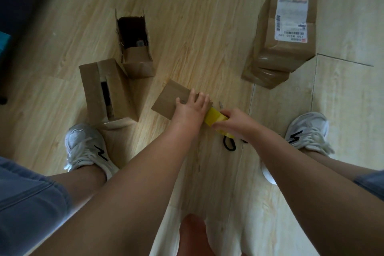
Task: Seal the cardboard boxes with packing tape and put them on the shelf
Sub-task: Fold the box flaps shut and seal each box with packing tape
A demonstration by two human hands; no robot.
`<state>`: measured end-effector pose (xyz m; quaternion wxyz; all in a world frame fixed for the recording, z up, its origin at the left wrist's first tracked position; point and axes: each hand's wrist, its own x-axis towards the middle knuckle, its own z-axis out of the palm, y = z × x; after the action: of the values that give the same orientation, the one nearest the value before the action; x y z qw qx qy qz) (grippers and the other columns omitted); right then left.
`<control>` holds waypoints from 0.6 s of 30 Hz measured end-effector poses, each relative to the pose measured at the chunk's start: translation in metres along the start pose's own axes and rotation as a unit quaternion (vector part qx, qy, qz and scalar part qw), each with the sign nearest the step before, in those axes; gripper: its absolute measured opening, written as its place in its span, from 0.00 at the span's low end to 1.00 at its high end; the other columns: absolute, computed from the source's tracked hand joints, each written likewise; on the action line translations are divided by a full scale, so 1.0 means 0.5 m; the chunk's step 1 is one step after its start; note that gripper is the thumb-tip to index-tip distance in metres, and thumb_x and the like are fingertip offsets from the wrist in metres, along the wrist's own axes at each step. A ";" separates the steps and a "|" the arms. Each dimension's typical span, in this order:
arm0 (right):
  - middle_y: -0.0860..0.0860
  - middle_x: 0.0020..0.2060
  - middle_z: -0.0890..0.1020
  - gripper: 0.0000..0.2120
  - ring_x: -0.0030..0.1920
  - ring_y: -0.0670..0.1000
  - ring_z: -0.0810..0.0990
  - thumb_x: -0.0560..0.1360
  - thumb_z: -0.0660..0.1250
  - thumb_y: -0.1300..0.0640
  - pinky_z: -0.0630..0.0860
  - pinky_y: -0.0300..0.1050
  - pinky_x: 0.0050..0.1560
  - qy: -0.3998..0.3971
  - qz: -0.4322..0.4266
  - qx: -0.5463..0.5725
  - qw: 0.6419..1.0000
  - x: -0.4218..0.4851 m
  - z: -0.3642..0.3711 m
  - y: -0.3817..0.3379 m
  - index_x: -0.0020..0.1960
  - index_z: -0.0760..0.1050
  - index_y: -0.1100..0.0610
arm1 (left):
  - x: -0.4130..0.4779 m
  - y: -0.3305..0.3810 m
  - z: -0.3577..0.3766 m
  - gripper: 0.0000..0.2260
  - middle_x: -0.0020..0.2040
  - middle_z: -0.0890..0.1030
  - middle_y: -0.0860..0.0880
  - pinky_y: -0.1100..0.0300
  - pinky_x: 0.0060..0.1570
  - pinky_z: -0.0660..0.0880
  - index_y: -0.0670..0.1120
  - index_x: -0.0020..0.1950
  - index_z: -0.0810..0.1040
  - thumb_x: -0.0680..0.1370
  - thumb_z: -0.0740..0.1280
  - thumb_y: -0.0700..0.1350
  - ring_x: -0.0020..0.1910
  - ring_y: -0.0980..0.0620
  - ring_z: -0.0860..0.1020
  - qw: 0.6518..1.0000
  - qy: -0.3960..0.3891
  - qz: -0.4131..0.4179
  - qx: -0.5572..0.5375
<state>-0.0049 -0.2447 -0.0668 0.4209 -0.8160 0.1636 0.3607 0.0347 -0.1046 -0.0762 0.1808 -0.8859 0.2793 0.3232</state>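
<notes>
Grip: right hand [234,124] clenched round yellow tape roll [215,117] | left hand [192,108] flat, fingers straight, pressing small box [168,100] | scissors [229,145] beneath right hand

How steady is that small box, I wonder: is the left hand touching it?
Touching. The head view shows the left hand lying on the small box.

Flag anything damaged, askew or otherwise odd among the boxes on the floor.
The tall open box at the back has ragged, torn flap edges. The half-closed box beside it gapes along its top seam. At right, the labelled box sits skewed on the flat box beneath. Nothing looks spilled.
</notes>
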 end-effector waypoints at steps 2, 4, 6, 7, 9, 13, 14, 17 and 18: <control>0.47 0.36 0.79 0.06 0.39 0.47 0.78 0.75 0.72 0.53 0.71 0.42 0.38 -0.005 -0.001 -0.013 1.000 -0.001 -0.003 0.002 0.42 0.77 0.46 | 0.000 -0.007 -0.001 0.48 0.81 0.40 0.44 0.37 0.73 0.61 0.43 0.80 0.35 0.77 0.71 0.46 0.79 0.38 0.39 1.000 -0.004 0.002 0.011; 0.48 0.37 0.79 0.04 0.39 0.47 0.78 0.75 0.72 0.51 0.72 0.42 0.39 -0.009 0.001 -0.027 1.000 -0.004 -0.003 0.002 0.44 0.78 0.48 | -0.005 -0.019 -0.001 0.47 0.81 0.40 0.44 0.38 0.73 0.61 0.43 0.80 0.36 0.77 0.71 0.46 0.79 0.39 0.39 1.000 0.004 0.010 0.017; 0.50 0.39 0.80 0.06 0.40 0.48 0.78 0.75 0.72 0.48 0.72 0.43 0.41 -0.005 -0.001 -0.031 0.999 -0.010 -0.004 0.001 0.47 0.79 0.50 | -0.015 -0.036 0.002 0.48 0.81 0.41 0.45 0.40 0.74 0.61 0.43 0.80 0.36 0.76 0.72 0.46 0.80 0.41 0.40 1.000 0.020 0.021 0.007; 0.50 0.40 0.80 0.08 0.41 0.48 0.78 0.75 0.72 0.47 0.72 0.44 0.42 -0.001 -0.005 -0.032 0.999 -0.014 -0.004 -0.002 0.48 0.79 0.50 | -0.020 -0.045 0.005 0.49 0.82 0.41 0.46 0.41 0.74 0.61 0.44 0.80 0.36 0.75 0.73 0.47 0.80 0.42 0.41 0.999 0.030 0.024 0.001; 0.51 0.40 0.81 0.09 0.40 0.48 0.78 0.74 0.73 0.46 0.72 0.44 0.41 0.016 -0.023 -0.035 0.999 -0.026 -0.006 -0.012 0.48 0.80 0.50 | -0.032 -0.065 0.013 0.52 0.82 0.42 0.47 0.44 0.74 0.62 0.45 0.80 0.37 0.73 0.75 0.48 0.80 0.43 0.42 0.998 0.050 0.025 -0.024; 0.49 0.36 0.78 0.09 0.37 0.47 0.76 0.74 0.73 0.45 0.71 0.43 0.38 0.040 -0.056 -0.062 0.996 -0.047 -0.019 -0.028 0.42 0.77 0.48 | -0.064 -0.080 0.018 0.53 0.82 0.42 0.49 0.47 0.72 0.64 0.47 0.81 0.39 0.71 0.76 0.51 0.80 0.46 0.41 0.990 0.084 0.024 -0.107; 0.49 0.36 0.78 0.10 0.37 0.48 0.76 0.74 0.73 0.45 0.71 0.43 0.38 0.048 -0.056 -0.085 0.994 -0.050 -0.023 -0.027 0.42 0.77 0.49 | -0.073 -0.079 0.017 0.53 0.82 0.42 0.50 0.48 0.71 0.66 0.47 0.81 0.39 0.71 0.76 0.51 0.80 0.47 0.40 0.987 0.094 0.028 -0.124; 0.51 0.37 0.81 0.16 0.36 0.50 0.78 0.74 0.71 0.39 0.72 0.44 0.36 0.091 -0.032 -0.175 0.980 -0.058 -0.039 -0.008 0.43 0.78 0.52 | -0.101 -0.071 0.010 0.51 0.81 0.42 0.52 0.49 0.70 0.67 0.48 0.81 0.39 0.72 0.74 0.52 0.80 0.49 0.39 0.977 0.126 0.048 -0.167; 0.52 0.37 0.81 0.18 0.35 0.50 0.78 0.73 0.70 0.37 0.72 0.44 0.36 0.102 -0.020 -0.192 0.976 -0.060 -0.044 0.003 0.42 0.78 0.53 | -0.107 -0.066 0.007 0.51 0.81 0.42 0.52 0.49 0.70 0.67 0.48 0.81 0.39 0.73 0.74 0.53 0.80 0.50 0.39 0.974 0.133 0.056 -0.175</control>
<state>-0.0163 -0.2644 -0.0371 0.2450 -0.9170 0.1172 0.2922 0.0191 -0.0571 -0.0379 -0.0340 -0.9217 0.2898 0.2557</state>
